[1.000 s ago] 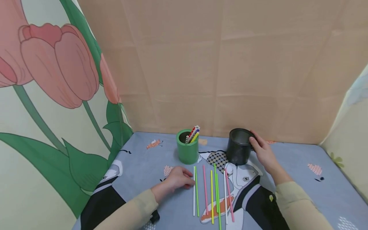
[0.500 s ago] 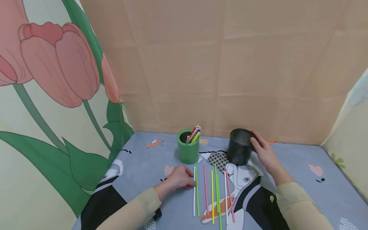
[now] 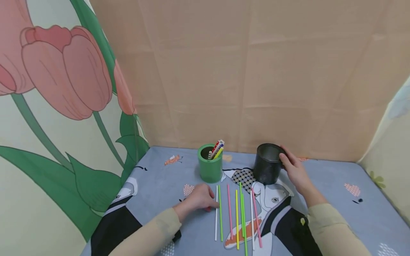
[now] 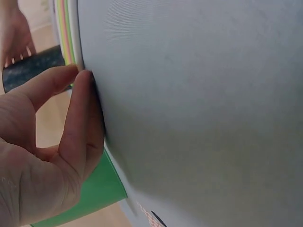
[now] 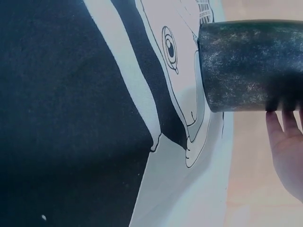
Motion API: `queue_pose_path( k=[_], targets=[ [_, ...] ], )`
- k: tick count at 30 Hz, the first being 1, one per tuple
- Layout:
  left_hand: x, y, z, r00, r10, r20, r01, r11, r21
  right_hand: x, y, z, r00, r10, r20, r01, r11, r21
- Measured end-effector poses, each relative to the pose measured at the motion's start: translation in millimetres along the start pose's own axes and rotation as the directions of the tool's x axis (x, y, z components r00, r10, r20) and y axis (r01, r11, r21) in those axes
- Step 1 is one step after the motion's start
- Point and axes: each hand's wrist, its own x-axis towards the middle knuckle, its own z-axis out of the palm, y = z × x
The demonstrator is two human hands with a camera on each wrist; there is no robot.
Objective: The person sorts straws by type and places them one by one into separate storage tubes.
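My left hand (image 3: 213, 204) rests on the blue printed cloth (image 3: 153, 185), thumb and forefinger meeting on a white straw (image 3: 216, 213) that lies flat. The left wrist view shows those fingertips (image 4: 81, 78) pressed against the cloth at the straw's edge. Beside the white straw lie several more straws (image 3: 237, 217), green, pink, yellow and white, roughly parallel. My right hand (image 3: 285, 159) grips the side of an upright black cup (image 3: 266, 167), thumb near the rim. In the right wrist view its fingers (image 5: 284, 123) touch the black cup (image 5: 251, 66).
A green cup (image 3: 209, 168) holding patterned straws (image 3: 216, 148) stands left of the black cup, close behind my left hand. A beige cloth wall (image 3: 256, 89) rises behind, a tulip-print wall (image 3: 57, 106) closes the left side, and another panel the right.
Almost nothing has moved. My left hand has edged slightly toward the white straw; the right hand stays on the black cup.
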Motion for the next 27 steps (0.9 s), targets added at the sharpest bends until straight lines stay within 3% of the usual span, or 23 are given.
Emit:
queue_pose_path(
  k=[8, 15, 21, 27],
  targets=[
    [-1.2, -0.2, 2.4, 1.0, 0.021, -0.007, -0.021, 0.999, 0.028, -5.8, -12.0, 0.3, 1.0, 0.015, 0.007, -0.015, 1.0, 0.0],
    [5.0, -4.5, 1.6, 0.998, 0.056, 0.0, -0.056, 0.998, -0.042, -5.3, -9.8, -0.1, 1.0, 0.007, -0.004, -0.007, 1.0, -0.013],
    [6.8, -5.9, 1.7, 0.999, 0.033, -0.001, -0.033, 0.995, -0.095, -1.0, -1.5, -3.9, 1.0, 0.0, 0.01, 0.0, 0.999, -0.045],
    [3.5, -6.8, -2.3, 1.0, -0.024, 0.0, 0.024, 0.987, -0.161, 0.5, -10.1, -11.4, 0.999, -0.003, 0.05, 0.01, 0.992, -0.128]
  ],
)
